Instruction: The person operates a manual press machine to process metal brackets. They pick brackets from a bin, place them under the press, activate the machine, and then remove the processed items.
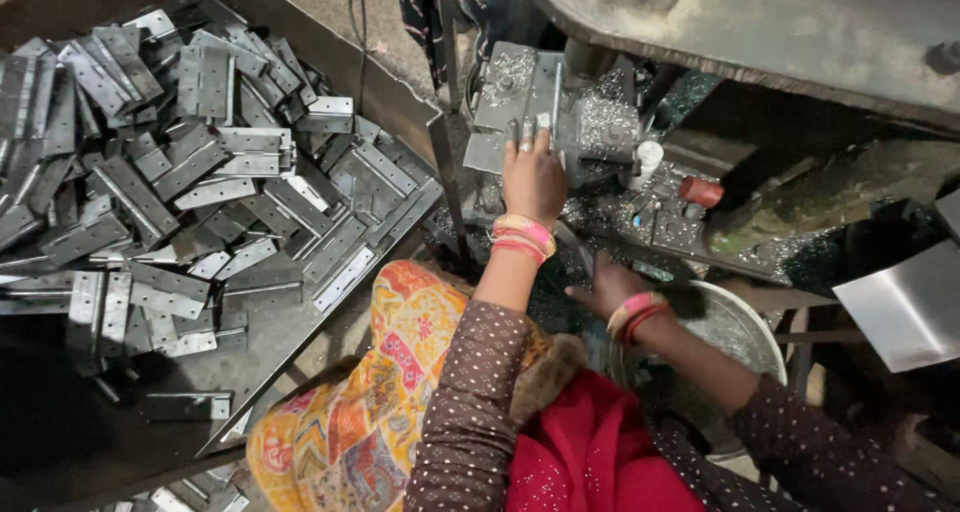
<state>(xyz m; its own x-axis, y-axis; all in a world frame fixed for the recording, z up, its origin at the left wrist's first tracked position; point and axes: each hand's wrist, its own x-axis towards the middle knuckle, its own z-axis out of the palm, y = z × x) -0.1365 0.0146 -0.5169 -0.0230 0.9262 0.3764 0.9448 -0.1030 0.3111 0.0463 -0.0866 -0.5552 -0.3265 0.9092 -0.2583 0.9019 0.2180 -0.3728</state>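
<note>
**Head view: left hand on a hinge at the press, right hand low by the bowl**

Head camera looks down on a person seated at a metal machine. The left hand reaches forward with fingers stretched out flat, pressing a grey hinge plate onto the machine's bed; it lies on the plate rather than closing around it. Pink and orange bangles ring that wrist. The right hand sits lower, beside the rim of a round metal bowl, fingers loosely curled; whether it holds anything cannot be told, since the palm is turned away and in shadow. Bright metal shavings cover the machine and the ledge around a small red cap. To the left, well apart from both hands, a slanted steel tray carries a large heap of flat grey hinges, lying every way. A patterned orange cloth covers the person's lap, just below the tray's corner.
</note>
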